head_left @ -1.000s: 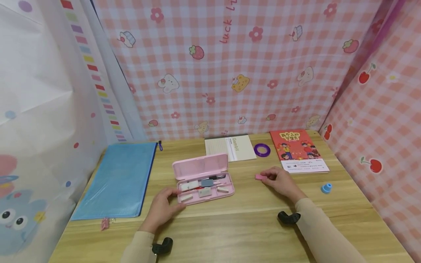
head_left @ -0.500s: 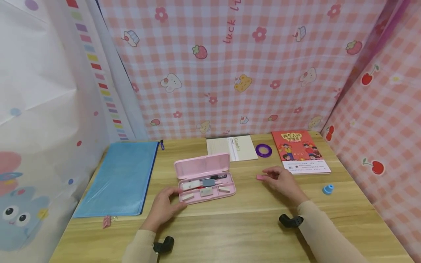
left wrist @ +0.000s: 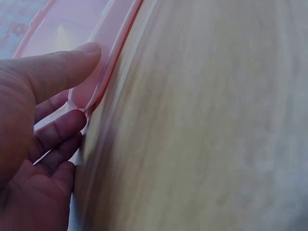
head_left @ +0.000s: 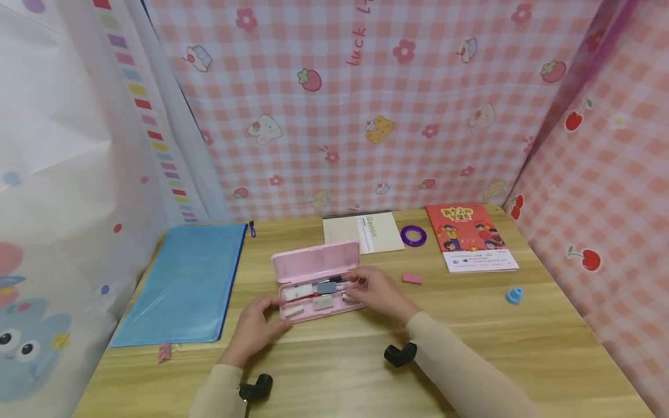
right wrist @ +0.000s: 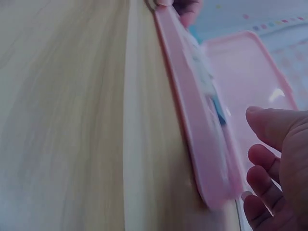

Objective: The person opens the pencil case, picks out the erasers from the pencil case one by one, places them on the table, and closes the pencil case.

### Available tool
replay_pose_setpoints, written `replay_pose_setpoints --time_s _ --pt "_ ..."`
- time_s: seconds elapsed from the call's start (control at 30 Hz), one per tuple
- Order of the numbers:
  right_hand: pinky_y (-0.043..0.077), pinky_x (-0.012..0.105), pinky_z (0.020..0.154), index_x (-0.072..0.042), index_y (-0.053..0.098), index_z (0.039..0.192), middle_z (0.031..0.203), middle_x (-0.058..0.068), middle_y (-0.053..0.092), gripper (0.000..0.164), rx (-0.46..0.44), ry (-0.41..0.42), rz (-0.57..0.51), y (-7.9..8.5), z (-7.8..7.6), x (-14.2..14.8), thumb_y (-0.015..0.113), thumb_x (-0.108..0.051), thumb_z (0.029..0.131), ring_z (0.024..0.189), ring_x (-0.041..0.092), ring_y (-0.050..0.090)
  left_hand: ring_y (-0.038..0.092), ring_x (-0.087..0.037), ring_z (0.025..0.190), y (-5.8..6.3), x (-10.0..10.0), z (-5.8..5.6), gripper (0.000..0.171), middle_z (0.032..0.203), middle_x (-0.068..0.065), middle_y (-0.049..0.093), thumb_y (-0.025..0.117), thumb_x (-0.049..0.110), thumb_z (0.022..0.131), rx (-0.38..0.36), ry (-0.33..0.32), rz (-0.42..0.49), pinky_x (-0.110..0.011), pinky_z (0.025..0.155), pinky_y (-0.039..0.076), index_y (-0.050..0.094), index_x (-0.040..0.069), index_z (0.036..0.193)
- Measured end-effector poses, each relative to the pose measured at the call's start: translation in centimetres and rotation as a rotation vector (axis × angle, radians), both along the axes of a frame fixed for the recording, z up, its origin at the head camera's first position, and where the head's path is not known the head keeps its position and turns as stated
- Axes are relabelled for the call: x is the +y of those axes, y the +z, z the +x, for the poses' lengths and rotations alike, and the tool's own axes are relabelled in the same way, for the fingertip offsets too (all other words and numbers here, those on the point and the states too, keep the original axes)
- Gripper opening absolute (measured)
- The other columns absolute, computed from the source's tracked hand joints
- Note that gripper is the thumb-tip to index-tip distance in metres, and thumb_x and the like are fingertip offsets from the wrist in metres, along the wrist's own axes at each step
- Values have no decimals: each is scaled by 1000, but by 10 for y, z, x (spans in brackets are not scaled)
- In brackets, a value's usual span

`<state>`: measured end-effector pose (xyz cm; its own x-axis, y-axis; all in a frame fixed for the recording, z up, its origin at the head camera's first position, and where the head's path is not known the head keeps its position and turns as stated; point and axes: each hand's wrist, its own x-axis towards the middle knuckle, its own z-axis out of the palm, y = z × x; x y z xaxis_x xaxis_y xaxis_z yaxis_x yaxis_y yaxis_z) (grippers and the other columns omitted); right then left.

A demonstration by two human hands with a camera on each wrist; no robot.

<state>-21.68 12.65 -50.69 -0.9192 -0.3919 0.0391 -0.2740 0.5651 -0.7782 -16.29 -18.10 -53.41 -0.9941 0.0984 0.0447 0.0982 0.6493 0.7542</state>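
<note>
Clock hours are taken from the pencil case, 12 pointing at the gingham cloth [head_left: 334,133] behind. Toward 8 to 9 o'clock, one small pink clip [head_left: 164,352] lies just beside the near edge of one flat, shiny blue folder [head_left: 180,284], itself at 9. At 8 o'clock the left hand [head_left: 252,328] grips the case's left end, its thumb and fingers clamped on it. The pencil case [head_left: 316,262] sits near the middle of the wood-grain table [head_left: 340,371]: smooth pale-pink plastic, long, round-cornered, its hinged lid tilted back. In its rear section are one white block [head_left: 298,292], one grey-blue block [head_left: 326,287] and slim dark pens too overlapped to count; along the front are three pale blocks [head_left: 323,302], the rightmost partly hidden. Between 1 and 2 lies one paper notebook [head_left: 366,233]. At 3 o'clock the right hand [head_left: 380,294] reaches over the case's right end, thumb and fingers apart. Beyond it, also toward 3, lies one oblong pink eraser [head_left: 412,279]; at 2, one purple ring [head_left: 403,236]; between 2 and 3, one red-covered book [head_left: 473,235]; farthest out at 3, one stepped blue cap [head_left: 514,296].
</note>
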Motion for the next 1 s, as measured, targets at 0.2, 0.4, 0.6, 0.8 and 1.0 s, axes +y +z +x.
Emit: replay_pose_setpoints --time_s 0.2,0.4,0.6,0.8,1.0 --pt "50 32 84 -10 67 116 106 2 61 34 70 57 40 -3 -9 -25 75 -20 85 95 16 57 53 -24 116 -1 -1 0 39 116 -3 61 85 23 74 -13 5 6 -45 103 41 66 15 108" --pt "48 29 84 -12 68 115 105 -3 61 34 104 65 113 -6 -16 -32 76 -24 84 93 12 54 54 -24 115 0 -2 0 38 115 -3 61 85 23 74 -7 10 7 -44 103 41 66 14 106" --pt "47 29 80 -14 69 115 101 -5 59 33 97 56 145 -9 -18 -35 75 -25 84 89 12 52 53 -25 117 -1 -3 -1 39 117 -4 61 85 22 73 4 -5 20 -45 104 40 67 14 107" --pt "46 29 82 -15 69 116 102 -6 60 35 103 38 175 -12 -17 -37 75 -27 84 91 11 52 53 -23 117 -4 -3 -1 39 117 -2 62 85 22 73 -11 2 26 -44 104 40 67 17 106" --pt "45 29 81 -15 69 117 99 -7 61 35 99 24 180 -14 -16 -37 74 -28 85 90 11 51 53 -23 117 -5 -3 -3 39 116 -2 62 85 22 73 -8 -5 26 -45 104 40 66 17 106"
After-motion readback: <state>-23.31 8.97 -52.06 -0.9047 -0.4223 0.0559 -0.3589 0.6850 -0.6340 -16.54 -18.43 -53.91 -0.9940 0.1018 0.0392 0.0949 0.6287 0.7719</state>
